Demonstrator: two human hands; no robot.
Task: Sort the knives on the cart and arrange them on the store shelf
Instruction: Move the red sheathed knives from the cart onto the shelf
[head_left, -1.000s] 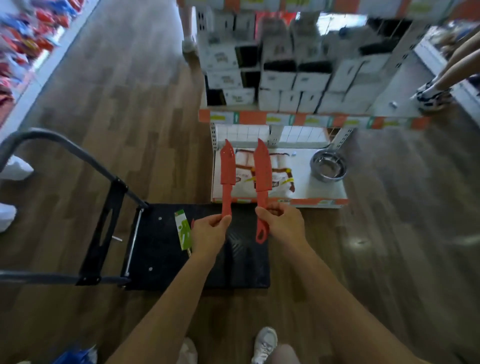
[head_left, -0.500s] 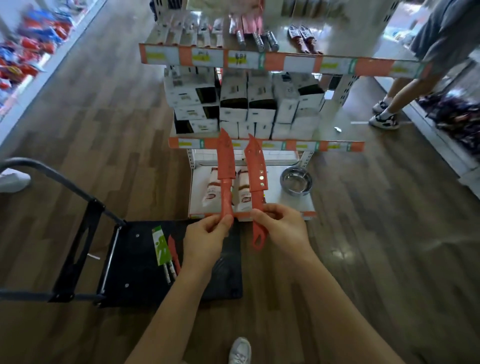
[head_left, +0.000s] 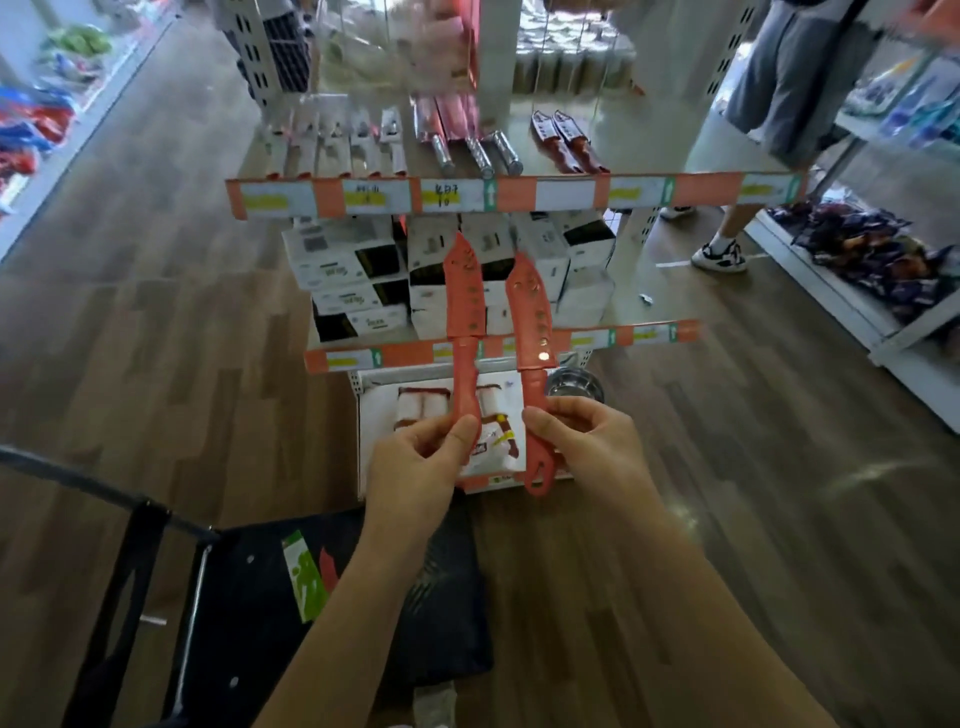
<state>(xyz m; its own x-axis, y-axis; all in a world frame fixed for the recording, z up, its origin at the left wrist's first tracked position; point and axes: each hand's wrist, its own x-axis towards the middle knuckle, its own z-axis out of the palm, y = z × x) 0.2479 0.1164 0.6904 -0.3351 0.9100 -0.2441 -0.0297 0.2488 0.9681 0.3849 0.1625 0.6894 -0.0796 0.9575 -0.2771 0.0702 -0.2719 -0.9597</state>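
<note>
Our left hand (head_left: 415, 460) pinched the left knife (head_left: 464, 296), our right hand (head_left: 589, 441) the right knife (head_left: 530, 312), upright mid-frame, probably so we could compare them.

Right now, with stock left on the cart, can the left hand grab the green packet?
Probably not: the left hand grips a red knife, though nothing covers the green packet.
</note>
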